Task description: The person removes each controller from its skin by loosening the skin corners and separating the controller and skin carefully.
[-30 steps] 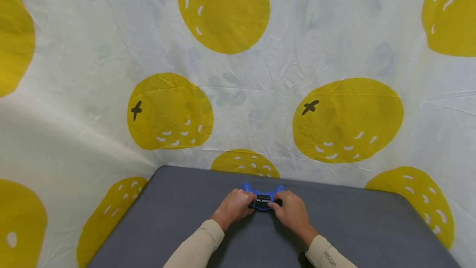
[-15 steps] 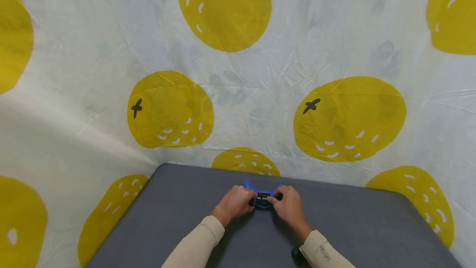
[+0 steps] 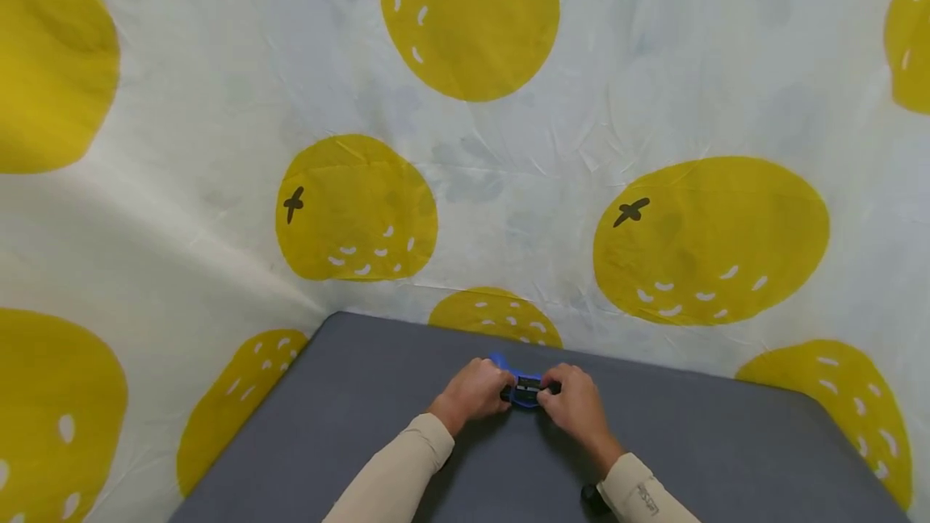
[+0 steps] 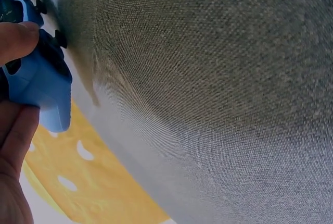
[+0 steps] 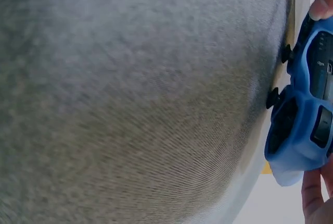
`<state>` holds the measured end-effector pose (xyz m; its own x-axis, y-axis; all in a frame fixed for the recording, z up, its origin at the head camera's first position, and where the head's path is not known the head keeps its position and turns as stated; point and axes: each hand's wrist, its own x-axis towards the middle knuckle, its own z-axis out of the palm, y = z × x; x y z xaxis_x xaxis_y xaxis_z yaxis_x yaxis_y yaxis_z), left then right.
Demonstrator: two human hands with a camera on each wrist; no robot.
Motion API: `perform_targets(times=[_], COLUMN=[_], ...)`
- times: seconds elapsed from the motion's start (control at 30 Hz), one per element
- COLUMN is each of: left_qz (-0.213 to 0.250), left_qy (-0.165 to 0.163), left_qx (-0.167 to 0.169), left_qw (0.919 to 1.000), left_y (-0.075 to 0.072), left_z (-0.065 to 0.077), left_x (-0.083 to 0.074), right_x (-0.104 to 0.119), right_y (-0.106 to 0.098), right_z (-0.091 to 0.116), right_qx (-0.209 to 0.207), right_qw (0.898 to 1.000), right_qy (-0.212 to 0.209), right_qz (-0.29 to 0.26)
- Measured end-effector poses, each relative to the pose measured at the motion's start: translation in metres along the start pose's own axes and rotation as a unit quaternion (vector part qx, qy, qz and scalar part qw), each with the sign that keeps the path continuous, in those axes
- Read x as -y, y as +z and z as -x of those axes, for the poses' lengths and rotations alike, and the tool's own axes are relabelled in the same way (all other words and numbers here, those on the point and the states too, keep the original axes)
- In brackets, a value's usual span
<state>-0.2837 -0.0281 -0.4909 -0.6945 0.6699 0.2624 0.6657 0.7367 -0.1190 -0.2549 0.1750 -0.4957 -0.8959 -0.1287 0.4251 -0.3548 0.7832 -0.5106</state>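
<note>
A blue game controller (image 3: 525, 391) with black parts is held between both hands over the grey table, its edge with the port facing me. My left hand (image 3: 475, 391) grips its left side; in the left wrist view the thumb (image 4: 20, 41) lies across the blue shell (image 4: 44, 86) and fingers curl round below. My right hand (image 3: 576, 403) pinches the right side. In the right wrist view, a fingertip (image 5: 321, 8) is at the controller's upper end and fingers (image 5: 312, 198) reach its lower end. Two black thumbsticks (image 5: 272, 98) point down toward the table. The right handle is hidden behind the right hand.
The grey cloth-covered table (image 3: 385, 378) ends at a white curtain (image 3: 508, 224) printed with yellow fruit, which rises behind it and along the left. A small black object (image 3: 594, 499) shows beside the right cuff.
The head view has swung slightly, so the scene sits further right. My right thumb has shifted from the controller's middle toward its right side. The left hand keeps its grip.
</note>
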Motion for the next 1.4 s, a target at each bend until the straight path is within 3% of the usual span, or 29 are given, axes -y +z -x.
perform_targets(times=[0.27, 0.7, 0.83, 1.1, 1.4], left_qz=[0.004, 0.01, 0.02, 0.039, 0.043], left_qy=[-0.007, -0.021, -0.034, -0.049, -0.043], left_qx=[0.01, 0.018, 0.031, 0.042, 0.035], left_qw=[0.9999, 0.9996, 0.9987, 0.9971, 0.9975], left_y=[-0.001, -0.004, -0.007, -0.009, -0.007], left_z=[-0.003, -0.002, 0.0, -0.004, -0.005], left_x=[-0.003, 0.003, 0.003, -0.001, 0.0], right_x=[-0.006, 0.002, 0.006, 0.004, 0.0], right_y=[0.0, -0.003, -0.003, -0.006, -0.005], right_z=[-0.001, -0.011, -0.012, -0.012, -0.01], right_qx=[0.005, 0.029, 0.039, 0.059, 0.071], right_qw=[0.999, 0.996, 0.997, 0.997, 0.995], right_qy=[0.027, 0.07, 0.067, 0.048, 0.069], right_qz=[-0.044, -0.044, -0.023, -0.03, -0.028])
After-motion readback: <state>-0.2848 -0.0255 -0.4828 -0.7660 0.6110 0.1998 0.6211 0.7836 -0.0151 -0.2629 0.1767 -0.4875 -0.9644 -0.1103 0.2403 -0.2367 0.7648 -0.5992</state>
